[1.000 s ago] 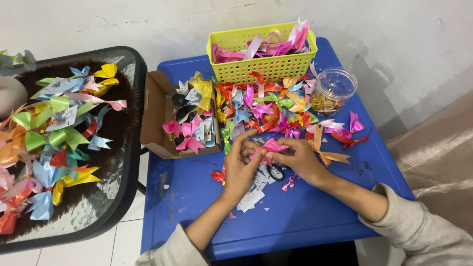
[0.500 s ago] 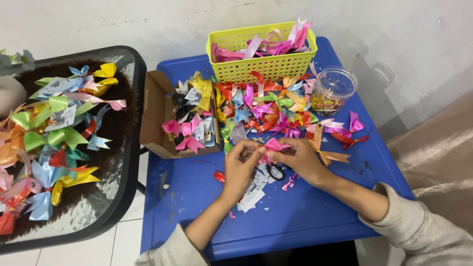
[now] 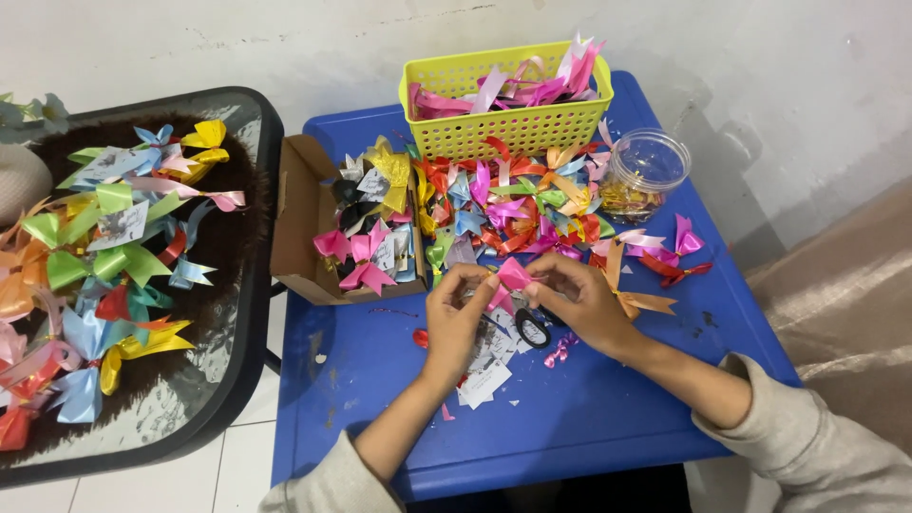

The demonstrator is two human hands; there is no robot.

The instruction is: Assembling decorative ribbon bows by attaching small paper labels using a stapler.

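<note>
Over the blue table [image 3: 608, 418], my left hand [image 3: 457, 312] and my right hand [image 3: 579, 296] pinch a small pink ribbon bow [image 3: 514, 275] between their fingertips. The bow sits just in front of a heap of many-coloured ribbon bows [image 3: 513, 204]. Black-handled scissors [image 3: 532, 328] and white paper scraps [image 3: 486, 378] lie under my hands.
A yellow basket [image 3: 508, 123] of pink ribbons stands at the back. A clear plastic jar [image 3: 643, 176] is to its right. An open cardboard box [image 3: 302, 223] with bows lies left. A black glass-topped side table [image 3: 204, 399] carries several larger bows.
My hands have shifted a little while working the pink bow; the bow stays pinched between both hands.
</note>
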